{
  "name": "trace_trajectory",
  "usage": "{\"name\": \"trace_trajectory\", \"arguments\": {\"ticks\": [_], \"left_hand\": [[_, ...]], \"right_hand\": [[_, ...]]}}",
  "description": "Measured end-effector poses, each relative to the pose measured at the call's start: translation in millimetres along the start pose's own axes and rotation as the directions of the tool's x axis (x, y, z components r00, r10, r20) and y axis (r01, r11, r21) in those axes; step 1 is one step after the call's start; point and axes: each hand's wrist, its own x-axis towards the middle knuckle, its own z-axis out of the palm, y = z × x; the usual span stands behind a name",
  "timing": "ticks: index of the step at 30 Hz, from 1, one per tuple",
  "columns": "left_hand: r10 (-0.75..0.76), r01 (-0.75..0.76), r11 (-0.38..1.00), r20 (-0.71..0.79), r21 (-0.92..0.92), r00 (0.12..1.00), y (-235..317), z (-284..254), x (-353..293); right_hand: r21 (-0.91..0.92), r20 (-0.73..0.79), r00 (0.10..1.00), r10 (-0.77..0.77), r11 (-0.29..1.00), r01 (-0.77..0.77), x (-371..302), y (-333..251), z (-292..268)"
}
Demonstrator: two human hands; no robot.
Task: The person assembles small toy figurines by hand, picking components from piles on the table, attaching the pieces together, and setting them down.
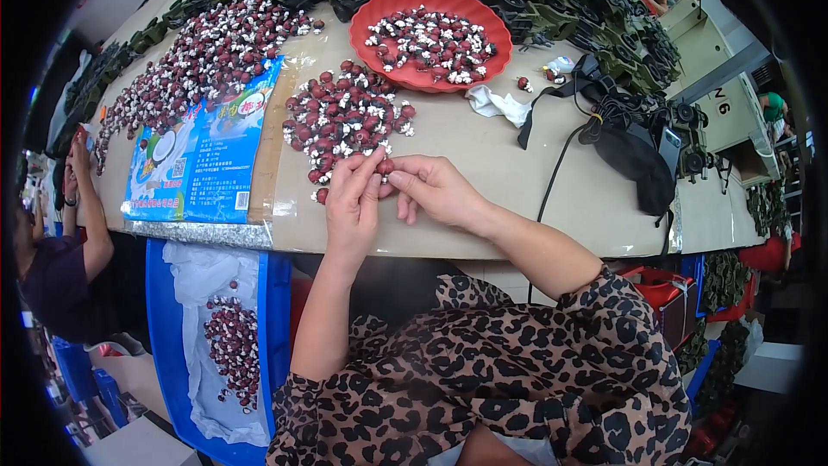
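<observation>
Close to the table's front edge, my left hand [352, 198] and my right hand [438, 192] meet fingertip to fingertip. Pinched between them is a small dark red ball-shaped piece [385, 166]; fingers hide part of it. Just beyond my left hand lies a loose pile of similar red pieces with white parts [341, 121]. Farther back, a red scalloped bowl [365, 50] holds many more of them. A large heap of the same pieces [224, 43] spreads over the table's left side, partly on a blue printed sheet [216, 155].
Dark green toy vehicles [552, 0] crowd the far side of the table [483, 224]. Black straps and cable [630, 151] lie at right, near a crumpled white tissue [500, 106]. Below left stands a blue lined bin [278, 311] with more pieces. Another person [73, 250] works at left.
</observation>
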Motion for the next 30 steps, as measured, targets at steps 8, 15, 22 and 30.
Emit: {"name": "trace_trajectory", "arguments": {"ticks": [8,15,22,30], "left_hand": [[-0.018,0.018,1.000,0.001,0.013,1.000,0.8,-4.6,-2.5],[-0.037,0.037,0.999,0.026,0.013,0.999,2.9,-4.1,1.8],[-0.009,0.009,1.000,0.066,0.010,0.998,1.8,0.1,2.3],[-0.134,0.152,0.944,0.080,-0.291,0.988,0.8,4.5,-2.1]], "right_hand": [[-0.004,0.019,0.999,0.043,0.999,-0.043,-0.7,-0.9,5.2],[0.028,0.025,0.999,0.029,0.999,-0.029,1.2,-1.1,3.9],[-0.071,0.054,0.998,0.021,0.997,-0.017,1.3,-0.4,-7.3],[-0.105,0.110,0.994,-0.020,0.994,0.032,-0.8,-2.8,-12.0]]}}
